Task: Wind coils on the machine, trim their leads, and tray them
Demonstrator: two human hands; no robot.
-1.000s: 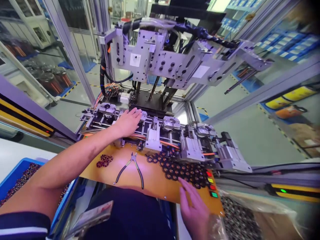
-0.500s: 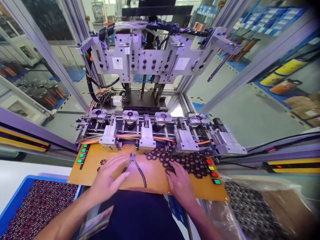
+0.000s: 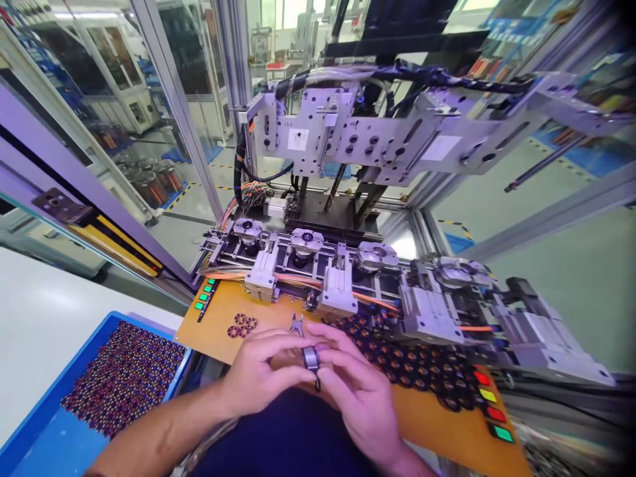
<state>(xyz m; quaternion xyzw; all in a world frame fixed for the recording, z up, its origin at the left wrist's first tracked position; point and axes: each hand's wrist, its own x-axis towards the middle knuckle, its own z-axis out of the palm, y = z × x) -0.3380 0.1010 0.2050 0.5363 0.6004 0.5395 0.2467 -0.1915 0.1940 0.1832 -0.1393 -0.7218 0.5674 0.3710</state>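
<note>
My left hand [image 3: 253,374] and right hand [image 3: 365,397] meet low in front of me, fingertips and thumbs of both closed on a small grey-and-black part [image 3: 311,358]. It sits between them, raised above the orange board [image 3: 209,339]. To handle it well, I'd judge, I should press lightly on its edges, keep both hands level, and turn it with the fingertips so its rim stays clear. Its grey side band faces me; the flat ends seem to look left and right, so its axis runs roughly crosswise, from hand to hand. Fingers hide much of it. Just beyond are pliers [image 3: 297,324], tips pointing away; farther left, a few loose reddish rings [image 3: 242,325]; to the right, many dark rings [image 3: 422,366].
</note>
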